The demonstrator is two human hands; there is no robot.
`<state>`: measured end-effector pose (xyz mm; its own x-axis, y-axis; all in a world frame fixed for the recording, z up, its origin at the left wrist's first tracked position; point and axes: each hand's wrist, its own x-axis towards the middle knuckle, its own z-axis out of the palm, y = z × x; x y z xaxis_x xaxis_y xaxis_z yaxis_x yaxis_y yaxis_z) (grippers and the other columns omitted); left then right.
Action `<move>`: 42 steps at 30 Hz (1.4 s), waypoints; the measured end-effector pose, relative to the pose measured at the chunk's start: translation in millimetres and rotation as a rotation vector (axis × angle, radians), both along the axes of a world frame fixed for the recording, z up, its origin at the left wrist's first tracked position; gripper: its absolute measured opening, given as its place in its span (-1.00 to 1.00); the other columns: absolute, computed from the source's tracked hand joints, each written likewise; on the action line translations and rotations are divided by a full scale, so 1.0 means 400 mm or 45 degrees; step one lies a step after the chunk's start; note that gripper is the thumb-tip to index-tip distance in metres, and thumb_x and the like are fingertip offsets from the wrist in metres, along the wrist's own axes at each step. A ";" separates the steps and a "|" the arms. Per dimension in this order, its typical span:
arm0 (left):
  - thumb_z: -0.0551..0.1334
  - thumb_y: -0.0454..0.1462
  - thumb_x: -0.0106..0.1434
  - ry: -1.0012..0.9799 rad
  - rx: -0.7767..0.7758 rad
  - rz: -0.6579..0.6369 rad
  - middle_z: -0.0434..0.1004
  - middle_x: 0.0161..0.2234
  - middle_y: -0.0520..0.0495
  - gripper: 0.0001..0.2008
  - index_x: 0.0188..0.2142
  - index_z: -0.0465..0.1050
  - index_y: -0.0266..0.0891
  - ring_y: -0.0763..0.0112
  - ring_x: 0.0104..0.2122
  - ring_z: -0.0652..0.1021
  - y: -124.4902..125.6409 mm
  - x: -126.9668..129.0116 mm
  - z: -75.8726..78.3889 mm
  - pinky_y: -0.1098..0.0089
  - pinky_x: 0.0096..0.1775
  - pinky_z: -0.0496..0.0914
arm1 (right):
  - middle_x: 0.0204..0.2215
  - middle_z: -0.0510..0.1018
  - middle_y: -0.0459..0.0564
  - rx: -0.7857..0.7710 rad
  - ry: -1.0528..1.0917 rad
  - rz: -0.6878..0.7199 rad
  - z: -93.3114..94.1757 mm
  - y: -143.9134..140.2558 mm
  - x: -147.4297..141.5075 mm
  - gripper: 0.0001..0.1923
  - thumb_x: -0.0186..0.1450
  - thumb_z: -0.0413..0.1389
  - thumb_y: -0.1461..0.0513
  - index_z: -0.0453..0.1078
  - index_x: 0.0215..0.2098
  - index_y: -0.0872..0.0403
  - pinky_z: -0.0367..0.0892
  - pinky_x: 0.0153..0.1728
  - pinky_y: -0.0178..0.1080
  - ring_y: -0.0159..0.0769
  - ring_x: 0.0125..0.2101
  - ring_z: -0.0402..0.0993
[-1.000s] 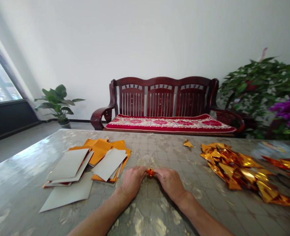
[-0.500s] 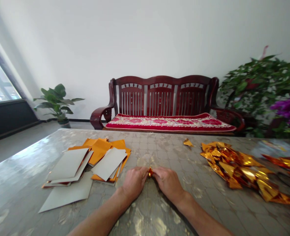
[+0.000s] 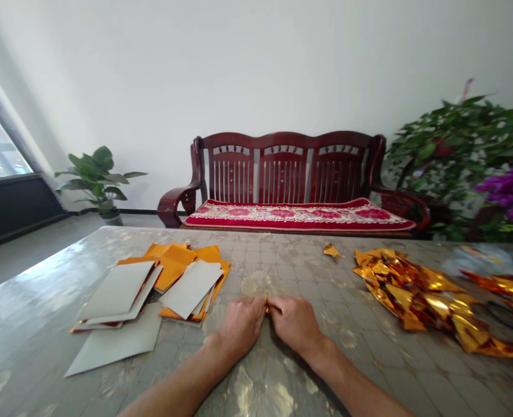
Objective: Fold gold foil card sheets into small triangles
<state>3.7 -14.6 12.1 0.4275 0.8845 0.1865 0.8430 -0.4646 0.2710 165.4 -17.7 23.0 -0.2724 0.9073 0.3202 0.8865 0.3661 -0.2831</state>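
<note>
At the middle of the table, my left hand point(image 3: 243, 318) and my right hand point(image 3: 294, 318) are closed, thumbs and fingers pinching a small piece of gold foil paper point(image 3: 267, 304) between them. Most of that piece is hidden by the fingers. To the left lie stacks of paper sheets, pale grey backs point(image 3: 119, 291) up on some and orange-gold faces point(image 3: 174, 264) on others. Over on the right is a heap of shiny folded gold foil paper point(image 3: 417, 289). A single small folded gold piece point(image 3: 331, 250) lies apart, beyond my right hand.
The table point(image 3: 186, 376) has a patterned, glossy cover. Clear plastic point(image 3: 482, 259) and a dark looped object point(image 3: 506, 318) lie at the far right. Behind the table stand a wooden bench point(image 3: 282, 168) with a red floral cushion, a potted plant point(image 3: 102, 179) and leafy greenery point(image 3: 456, 156).
My hands have drawn slightly closer together, and less of the gold foil paper shows between them. The camera view has shifted a little; the piles are unchanged.
</note>
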 end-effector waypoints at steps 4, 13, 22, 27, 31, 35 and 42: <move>-0.01 -0.30 0.40 -0.006 0.040 -0.047 0.58 -0.34 -0.08 -0.78 -0.30 0.37 -0.20 0.35 -0.30 0.57 -0.006 0.005 0.000 0.43 -0.29 0.29 | -0.48 0.65 -0.05 0.010 -0.025 -0.038 0.009 -0.004 -0.004 -0.74 0.22 0.03 0.32 0.51 -0.51 -0.01 0.06 -0.49 -0.30 -0.34 -0.44 0.54; 0.01 -0.35 0.33 -0.005 0.082 -0.143 0.58 -0.37 -0.09 -0.82 -0.29 0.37 -0.21 0.35 -0.36 0.56 -0.024 0.015 0.000 0.42 -0.34 0.31 | -0.57 0.60 -0.03 0.081 0.027 -0.002 0.012 -0.014 -0.010 -0.75 0.14 0.02 0.34 0.44 -0.62 0.04 -0.05 -0.50 -0.25 -0.38 -0.54 0.45; 0.00 -0.33 0.35 -0.074 0.043 -0.142 0.59 -0.34 -0.06 -0.80 -0.28 0.39 -0.18 0.38 -0.34 0.57 -0.016 0.005 0.000 0.45 -0.31 0.31 | -0.53 0.61 -0.05 0.088 0.043 0.032 0.008 -0.019 -0.002 -0.75 0.20 0.02 0.34 0.46 -0.56 0.04 0.01 -0.48 -0.29 -0.37 -0.49 0.47; -0.01 -0.27 0.41 -0.131 -0.058 0.074 0.61 -0.32 -0.03 -0.75 -0.27 0.43 -0.14 0.38 -0.30 0.59 -0.004 -0.005 0.011 0.48 -0.30 0.29 | -0.44 0.65 -0.07 -0.029 0.047 -0.024 0.013 0.000 0.003 -0.73 0.27 0.02 0.34 0.53 -0.43 -0.02 0.15 -0.43 -0.34 -0.33 -0.39 0.55; -0.02 -0.24 0.43 -0.198 -0.095 0.086 0.64 -0.25 -0.04 -0.73 -0.17 0.47 -0.10 0.37 -0.24 0.60 -0.001 -0.011 0.015 0.48 -0.25 0.31 | -0.26 0.67 -0.09 -0.055 0.143 0.023 0.010 0.009 0.011 -0.69 0.32 -0.01 0.33 0.56 -0.20 -0.07 0.27 -0.27 -0.37 -0.33 -0.25 0.58; -0.01 -0.23 0.43 -0.207 -0.092 0.096 0.65 -0.20 -0.04 -0.72 -0.09 0.47 -0.07 0.36 -0.22 0.61 -0.002 -0.010 0.016 0.47 -0.24 0.32 | -0.19 0.66 -0.09 -0.040 0.183 0.068 0.005 0.009 0.015 -0.64 0.31 -0.03 0.36 0.54 -0.12 -0.08 0.31 -0.17 -0.37 -0.33 -0.17 0.57; -0.03 -0.25 0.42 -0.082 -0.086 0.104 0.63 -0.26 -0.06 -0.73 -0.17 0.45 -0.13 0.34 -0.24 0.60 -0.003 0.004 0.017 0.44 -0.25 0.33 | -0.30 0.67 -0.09 -0.026 0.134 0.049 0.009 0.003 0.006 -0.70 0.26 0.01 0.36 0.56 -0.24 -0.04 0.27 -0.28 -0.37 -0.34 -0.25 0.57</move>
